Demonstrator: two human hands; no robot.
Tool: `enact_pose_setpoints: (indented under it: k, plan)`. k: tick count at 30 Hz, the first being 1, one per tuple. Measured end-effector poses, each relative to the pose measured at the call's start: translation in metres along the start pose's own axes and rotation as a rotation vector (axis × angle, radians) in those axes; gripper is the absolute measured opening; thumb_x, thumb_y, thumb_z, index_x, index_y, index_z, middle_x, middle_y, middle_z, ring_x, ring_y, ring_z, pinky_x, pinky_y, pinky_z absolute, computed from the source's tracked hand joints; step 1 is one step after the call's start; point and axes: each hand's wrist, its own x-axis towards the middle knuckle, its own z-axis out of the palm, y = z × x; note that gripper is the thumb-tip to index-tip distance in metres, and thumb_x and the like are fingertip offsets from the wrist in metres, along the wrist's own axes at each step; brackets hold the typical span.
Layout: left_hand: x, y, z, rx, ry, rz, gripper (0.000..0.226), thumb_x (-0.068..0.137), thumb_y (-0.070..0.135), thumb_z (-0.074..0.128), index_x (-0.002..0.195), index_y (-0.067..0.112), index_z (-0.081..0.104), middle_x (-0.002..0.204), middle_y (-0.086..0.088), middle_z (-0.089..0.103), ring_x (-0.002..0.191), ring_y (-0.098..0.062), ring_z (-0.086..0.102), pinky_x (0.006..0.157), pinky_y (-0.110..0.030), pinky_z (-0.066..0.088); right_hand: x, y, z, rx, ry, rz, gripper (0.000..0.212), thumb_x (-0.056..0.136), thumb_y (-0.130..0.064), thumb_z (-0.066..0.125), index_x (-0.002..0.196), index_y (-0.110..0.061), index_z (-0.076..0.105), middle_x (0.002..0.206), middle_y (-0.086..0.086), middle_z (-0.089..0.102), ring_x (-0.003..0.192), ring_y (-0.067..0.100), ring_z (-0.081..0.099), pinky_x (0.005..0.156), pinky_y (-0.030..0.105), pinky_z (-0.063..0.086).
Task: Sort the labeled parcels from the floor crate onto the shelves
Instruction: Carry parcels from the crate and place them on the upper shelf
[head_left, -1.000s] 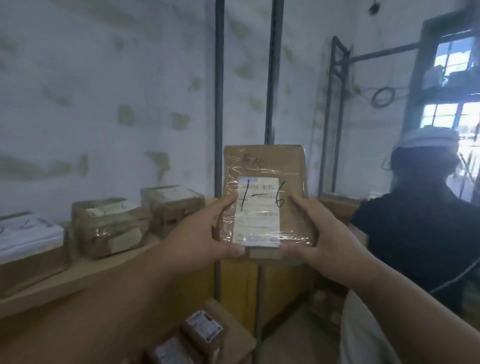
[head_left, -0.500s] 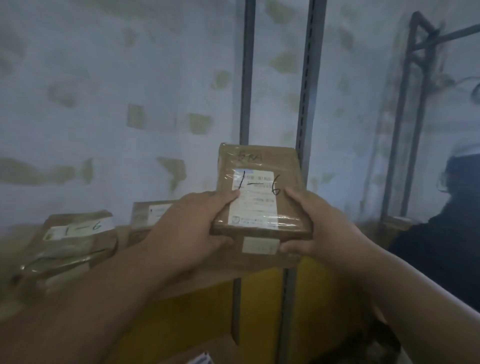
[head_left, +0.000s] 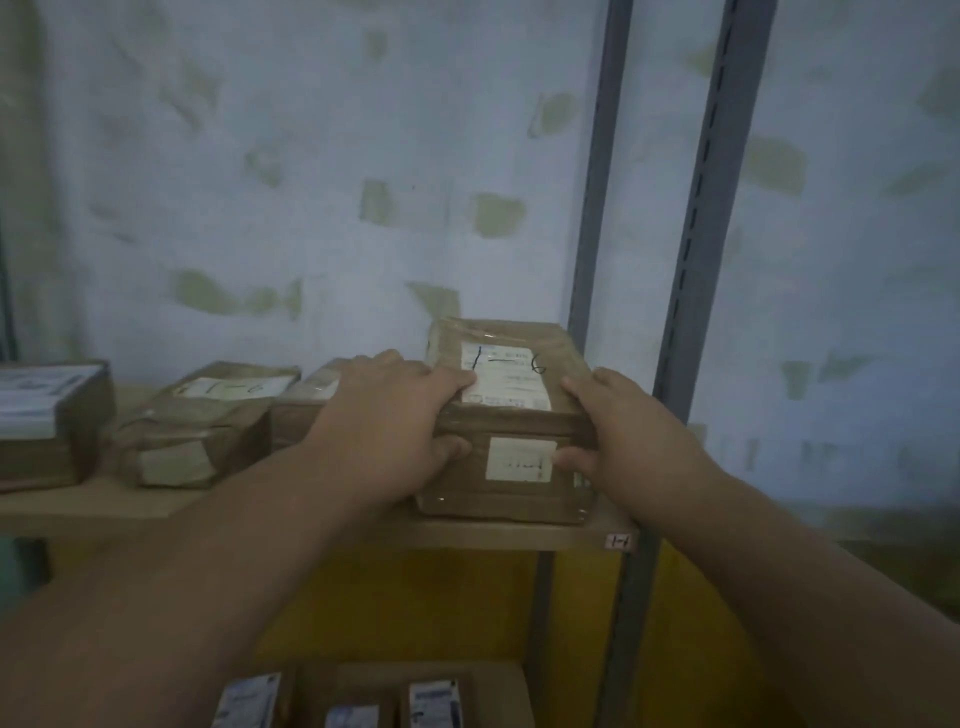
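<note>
The parcel (head_left: 511, 410) is brown cardboard wrapped in glossy clear tape, with a matt white paper label (head_left: 506, 375) on top. The shelf (head_left: 124, 501) is pale, smooth matt wood; its uprights (head_left: 706, 208) are grey painted metal. The wall (head_left: 291, 156) is rough, patchy plaster.

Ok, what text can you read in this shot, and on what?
"1—6": handwritten on the held parcel's top label.
"1-6": label of the wrapped parcel to the left.
Shelf-edge tag: too small to read.
Front sticker and lower boxes' labels: blurred.
</note>
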Motion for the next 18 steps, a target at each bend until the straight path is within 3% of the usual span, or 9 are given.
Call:
enact_pose_setpoints:
  k: [6, 11, 18]
  plan:
    - [0.015, -0.002, 0.001, 0.189, -0.071, 0.038, 0.062, 0.085, 0.069, 0.052, 0.14, 0.039, 0.043, 0.122, 0.005, 0.061, 0.112, -0.021, 0.045, 0.093, -0.04, 0.036, 0.015, 0.003, 0.011, -0.016, -0.007, -0.022, 0.051, 0.092, -0.035, 0.067, 0.137, -0.026, 0.048, 0.141, -0.002, 0.042, 0.119, 0.017, 0.05, 0.1, 0.029, 0.043]
    - [0.022, 0.0, 0.004, 0.279, -0.067, 0.017, 0.064, 0.086, 0.069, 0.051, 0.142, 0.039, 0.042, 0.126, 0.001, 0.055, 0.116, -0.022, 0.042, 0.096, -0.041, 0.037, 0.019, 0.005, 0.019, -0.053, 0.032, -0.014, 0.05, 0.093, -0.037, 0.065, 0.138, -0.026, 0.047, 0.138, 0.001, 0.047, 0.124, 0.019, 0.045, 0.104, 0.034, 0.042]
    - [-0.011, 0.006, 0.006, 0.016, 0.066, 0.006, 0.054, 0.082, 0.057, 0.065, 0.131, 0.035, 0.055, 0.124, 0.009, 0.053, 0.113, -0.017, 0.045, 0.097, -0.04, 0.04, 0.004, -0.009, 0.017, -0.018, 0.123, -0.113, 0.069, 0.088, -0.046, 0.069, 0.147, -0.028, 0.039, 0.153, -0.001, 0.035, 0.138, 0.02, 0.032, 0.116, 0.038, 0.034]
